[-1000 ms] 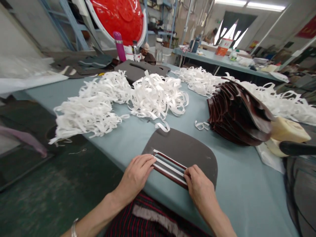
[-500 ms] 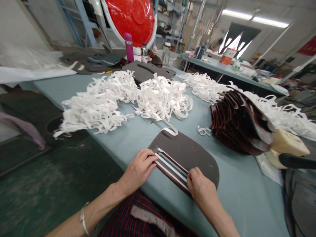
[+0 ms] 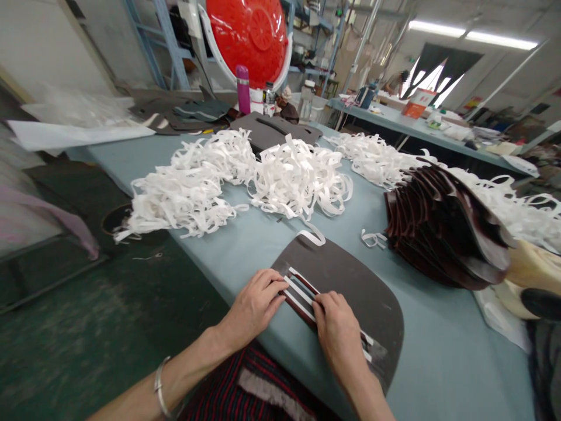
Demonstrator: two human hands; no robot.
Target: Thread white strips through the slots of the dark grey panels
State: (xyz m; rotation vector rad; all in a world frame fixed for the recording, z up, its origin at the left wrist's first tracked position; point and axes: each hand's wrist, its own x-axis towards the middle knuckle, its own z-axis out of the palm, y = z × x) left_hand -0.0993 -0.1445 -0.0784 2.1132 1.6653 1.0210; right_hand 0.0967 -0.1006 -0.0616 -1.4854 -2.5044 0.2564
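Observation:
A dark grey rounded panel (image 3: pixel 350 275) lies flat on the table in front of me, with a long slot edged in dark reddish brown. White strips (image 3: pixel 300 290) run along the slot. The fingers of my left hand (image 3: pixel 259 299) are closed at the slot's left end, pressing on a strip's end. Partway along the slot, my right hand (image 3: pixel 339 327) has its fingers pinched on the strip and covers part of it. Past the right hand, strip ends show again. A loose curl of white tape (image 3: pixel 316 238) rests at the panel's far edge.
Heaps of white tape (image 3: pixel 302 178) lie beyond the panel. A stack of dark brown curved pieces (image 3: pixel 442 228) stands at right, near a cream-coloured object (image 3: pixel 532 269). Another grey panel (image 3: pixel 276 128), a purple bottle (image 3: pixel 242 88) and a large red basin (image 3: pixel 252 35) are farther back.
My right hand has slid left along the slot towards my left hand, uncovering the slot's right end. My left hand keeps its place on the panel. The view has shifted slightly.

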